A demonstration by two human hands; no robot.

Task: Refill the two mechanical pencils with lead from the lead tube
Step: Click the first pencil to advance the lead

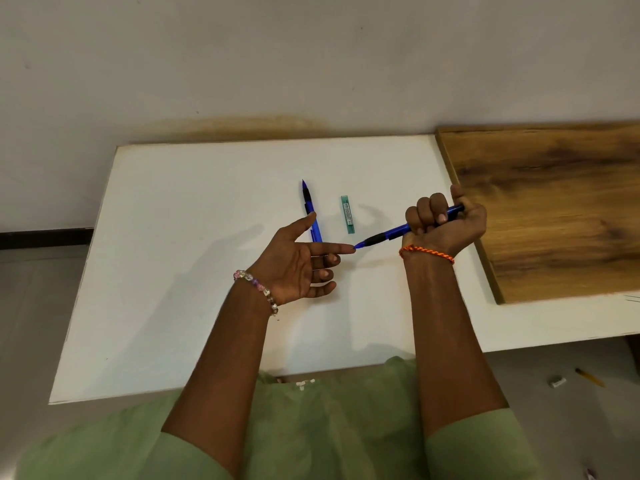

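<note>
Fingers (431, 216) of the right hand (446, 225) are wrapped tight around one blue pencil (398, 232), thumb up by its cap end, the tip pointing left. The left hand (298, 265) is spread wide and holds nothing; its forefinger reaches out so the fingertip sits right at the pencil's point, touching it or very nearly. I'd say the person is checking or pushing at the tip, though I see no lead there.

The second pencil (310, 211) lies on the white counter (207, 237), tip away from the person, partly behind the left hand. Just to its right lies the green lead tube (347, 214), flat and apart from both hands; whether it is capped I cannot make out.

Judging by that, neither pencil looks opened, and the filling of both seems still ahead.
</note>
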